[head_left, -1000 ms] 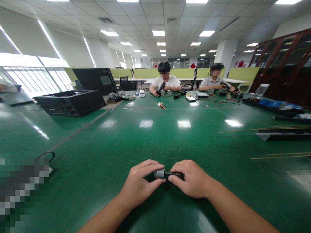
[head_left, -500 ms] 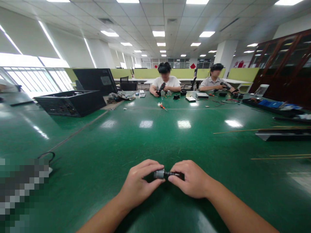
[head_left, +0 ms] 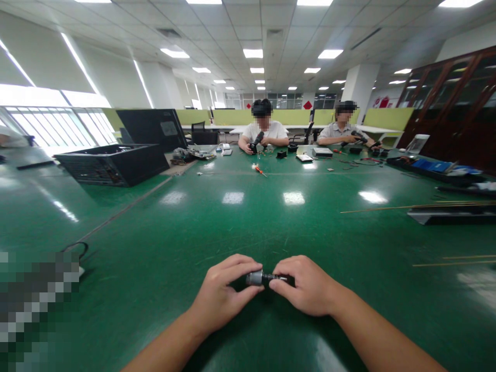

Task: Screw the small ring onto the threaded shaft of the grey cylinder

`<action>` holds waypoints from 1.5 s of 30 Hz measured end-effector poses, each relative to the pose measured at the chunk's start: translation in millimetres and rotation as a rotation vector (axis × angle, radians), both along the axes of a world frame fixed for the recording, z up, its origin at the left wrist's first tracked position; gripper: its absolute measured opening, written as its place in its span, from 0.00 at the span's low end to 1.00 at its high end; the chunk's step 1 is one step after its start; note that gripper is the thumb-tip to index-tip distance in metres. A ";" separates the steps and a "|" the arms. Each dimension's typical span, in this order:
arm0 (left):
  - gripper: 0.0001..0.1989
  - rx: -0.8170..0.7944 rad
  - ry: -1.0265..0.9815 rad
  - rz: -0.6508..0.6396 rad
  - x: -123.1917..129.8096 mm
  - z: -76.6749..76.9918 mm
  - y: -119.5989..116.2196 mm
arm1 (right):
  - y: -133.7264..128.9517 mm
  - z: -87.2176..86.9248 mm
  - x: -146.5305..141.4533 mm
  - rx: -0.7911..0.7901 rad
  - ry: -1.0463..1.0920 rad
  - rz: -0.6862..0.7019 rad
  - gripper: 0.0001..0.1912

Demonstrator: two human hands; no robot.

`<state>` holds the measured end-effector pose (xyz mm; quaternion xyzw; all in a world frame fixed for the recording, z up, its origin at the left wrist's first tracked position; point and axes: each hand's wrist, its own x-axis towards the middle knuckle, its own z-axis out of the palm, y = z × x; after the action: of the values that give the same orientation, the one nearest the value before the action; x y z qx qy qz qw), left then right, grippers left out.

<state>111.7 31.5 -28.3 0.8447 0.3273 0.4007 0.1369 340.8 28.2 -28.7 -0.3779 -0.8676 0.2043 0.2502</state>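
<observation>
The left hand (head_left: 229, 290) gripped the grey cylindrical end of a slim dark metal-and-black rod-like tool (head_left: 254, 278) above the glossy green bench (head_left: 248, 217), while the right hand (head_left: 306, 285) pinched its black end, seemingly so the two grips kept it level.

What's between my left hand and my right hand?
A grey-and-black cylindrical object spans the gap, grey end at your left hand, black end at your right hand, as the head view shows.
</observation>
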 end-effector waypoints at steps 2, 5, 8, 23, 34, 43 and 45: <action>0.16 -0.003 0.000 -0.001 -0.1 -0.5 0.4 | 0.0 0.2 0.1 -0.003 -0.001 -0.002 0.12; 0.16 -0.005 -0.001 0.002 -0.3 -1.0 0.7 | -0.4 0.5 0.6 -0.013 0.009 -0.009 0.12; 0.16 -0.004 -0.006 -0.006 -0.4 -1.1 0.6 | -0.4 0.6 1.5 -0.023 0.018 -0.011 0.11; 0.16 -0.008 -0.016 0.014 -1.6 -1.6 1.4 | 1.0 1.2 4.4 -0.065 0.047 -0.028 0.10; 0.16 -0.008 -0.007 0.028 -3.7 -1.5 2.3 | 2.5 3.1 5.6 -0.070 0.054 0.000 0.10; 0.15 0.007 -0.004 0.051 -2.9 1.0 2.2 | 3.5 3.2 6.0 -0.068 0.047 -0.035 0.10; 0.15 0.006 -0.002 0.054 -2.8 1.6 2.2 | 3.5 3.3 6.2 -0.065 0.045 -0.036 0.10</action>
<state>108.9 33.6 -26.7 0.8356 0.3485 0.4063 0.1238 347.0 31.8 -25.3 -0.3967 -0.8477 0.2364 0.2610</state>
